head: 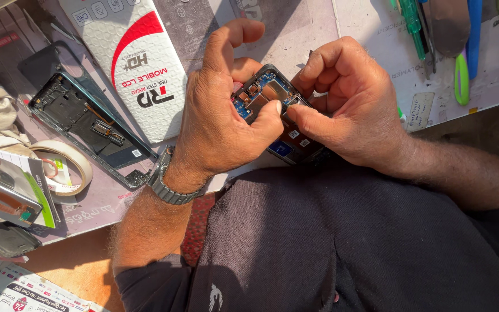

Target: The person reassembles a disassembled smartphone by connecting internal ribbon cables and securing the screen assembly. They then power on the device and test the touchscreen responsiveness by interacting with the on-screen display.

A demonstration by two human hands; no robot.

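Blue-boarded opened phone (272, 101) sits clamped between both hands (220, 115), their fingers hiding its edges and lower half.

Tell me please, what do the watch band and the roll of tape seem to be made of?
The watch band on the left hand looks like grey metal with a dull sheen, built of ridged links. The roll of tape looks like matte cream paper, probably masking tape; its wound layers show no gloss.

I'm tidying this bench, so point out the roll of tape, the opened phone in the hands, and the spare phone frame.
roll of tape (82, 164): head view, on its right band.
opened phone (270, 92): head view, on its exposed board.
spare phone frame (85, 124): head view, on its dark middle.
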